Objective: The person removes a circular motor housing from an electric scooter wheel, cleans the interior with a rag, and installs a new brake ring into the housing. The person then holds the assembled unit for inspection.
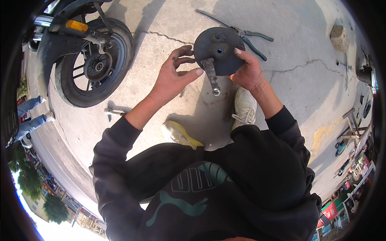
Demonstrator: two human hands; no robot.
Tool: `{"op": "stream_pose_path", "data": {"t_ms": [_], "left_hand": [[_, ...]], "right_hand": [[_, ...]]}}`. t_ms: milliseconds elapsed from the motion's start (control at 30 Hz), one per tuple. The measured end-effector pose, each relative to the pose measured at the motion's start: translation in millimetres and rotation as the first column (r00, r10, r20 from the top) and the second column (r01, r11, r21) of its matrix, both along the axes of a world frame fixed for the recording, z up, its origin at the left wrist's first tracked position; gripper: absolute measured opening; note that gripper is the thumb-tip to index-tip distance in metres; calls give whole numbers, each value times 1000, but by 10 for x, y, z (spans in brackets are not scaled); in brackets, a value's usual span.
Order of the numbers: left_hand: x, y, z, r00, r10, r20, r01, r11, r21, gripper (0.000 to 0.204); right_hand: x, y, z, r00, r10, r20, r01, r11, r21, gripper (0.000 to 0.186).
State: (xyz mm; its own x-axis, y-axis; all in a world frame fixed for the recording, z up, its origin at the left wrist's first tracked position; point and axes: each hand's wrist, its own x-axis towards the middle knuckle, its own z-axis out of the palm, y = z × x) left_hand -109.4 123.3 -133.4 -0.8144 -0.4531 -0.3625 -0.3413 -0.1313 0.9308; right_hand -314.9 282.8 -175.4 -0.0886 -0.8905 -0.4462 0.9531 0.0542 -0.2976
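Above the cracked concrete ground (173, 24), beyond the person's light shoes (244, 105), a dark round plate (227, 53) is held up with its face toward the wearer. The right hand (248, 75) is clamped on its lower right edge, thumb pressed on the face and the other fingers mostly hidden behind. The left hand (172, 76) is at the opposite edge, its fingers spread and curled, thumb apart from them; whether a fingertip touches the rim, I cannot tell. A worn lever (210, 72) slants down from the plate, ending in a ring. Past the plate, pliers with green handles (240, 33) lie on the ground. To the left stands a black spoked wheel (98, 66) beneath an orange reflector (76, 25), with a metal tool (108, 111) lying near its tyre. Far right sits a rough stone block (339, 38).
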Motion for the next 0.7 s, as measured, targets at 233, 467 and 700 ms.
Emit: {"op": "stream_pose_path", "data": {"t_ms": [233,467,700], "left_hand": [[38,97,103,996,80,29,-79,996,-28,112],[-110,267,186,982,186,-14,-164,900,404,106],[134,59,35,938,335,91,-314,709,632,59]], "right_hand": [[117,-157,309,893,164,-419,-70,971,229,39],[628,-251,657,-97,405,-909,-345,843,413,67],[581,-249,678,-357,219,-908,-462,804,375,69]]}}
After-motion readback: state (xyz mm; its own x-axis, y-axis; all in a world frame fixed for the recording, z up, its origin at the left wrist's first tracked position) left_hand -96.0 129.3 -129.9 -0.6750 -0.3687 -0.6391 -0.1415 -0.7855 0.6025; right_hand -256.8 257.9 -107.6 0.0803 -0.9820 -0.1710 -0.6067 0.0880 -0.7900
